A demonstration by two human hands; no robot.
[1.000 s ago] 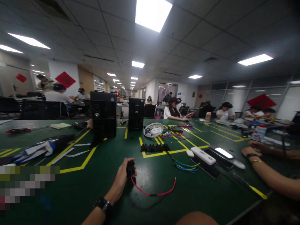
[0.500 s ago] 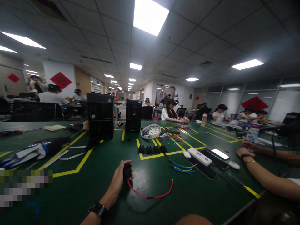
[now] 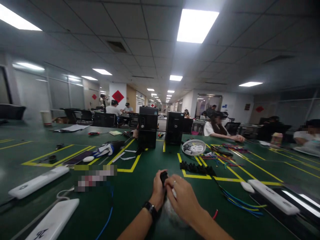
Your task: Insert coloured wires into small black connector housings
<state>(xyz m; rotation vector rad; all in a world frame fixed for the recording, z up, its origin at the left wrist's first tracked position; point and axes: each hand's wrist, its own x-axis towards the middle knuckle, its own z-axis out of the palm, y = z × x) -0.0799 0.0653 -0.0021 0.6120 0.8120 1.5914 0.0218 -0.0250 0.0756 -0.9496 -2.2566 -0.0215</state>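
a small black plastic block (image 3: pixel 163 176) is held in the curled fingers of the left hand (image 3: pixel 157 189), above the green table (image 3: pixel 135 196), near middle; just right, the right hand (image 3: pixel 182 194) is bent, its hold cannot be told

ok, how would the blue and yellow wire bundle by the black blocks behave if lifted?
The wire bundle probably flexes easily: its strands are thin and bowed. Loose ends likely splay, since they already fan out. Lifting might tug the black blocks at its other end.
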